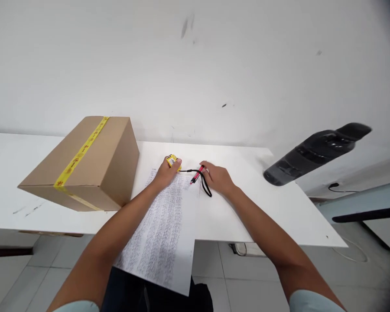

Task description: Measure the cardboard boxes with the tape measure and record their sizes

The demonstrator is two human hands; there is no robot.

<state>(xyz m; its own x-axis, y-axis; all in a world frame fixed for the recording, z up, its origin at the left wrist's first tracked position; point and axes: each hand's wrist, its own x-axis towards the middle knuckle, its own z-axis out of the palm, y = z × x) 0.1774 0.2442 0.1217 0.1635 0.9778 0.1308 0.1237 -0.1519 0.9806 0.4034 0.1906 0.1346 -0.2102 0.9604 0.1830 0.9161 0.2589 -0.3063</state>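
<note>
My left hand [165, 173] is closed around a small yellow tape measure [173, 161], and a black wrist strap [205, 183] trails from it to the right. In my right hand [217, 177] is a pink-red pen [197, 174] with a black end, tilted down toward the paper. Whether its tip touches the sheet I cannot tell. Beneath both hands lies a long white paper [169, 242] covered in dense rows of writing, its near end hanging over the table's front edge.
A cardboard box [117, 160] with yellow tape stands left of my hands on the white table [247, 216]. Toward the table's right end is a dark bottle [305, 154]. A white wall [195, 78] rises behind, and a cable [342, 190] hangs at the right.
</note>
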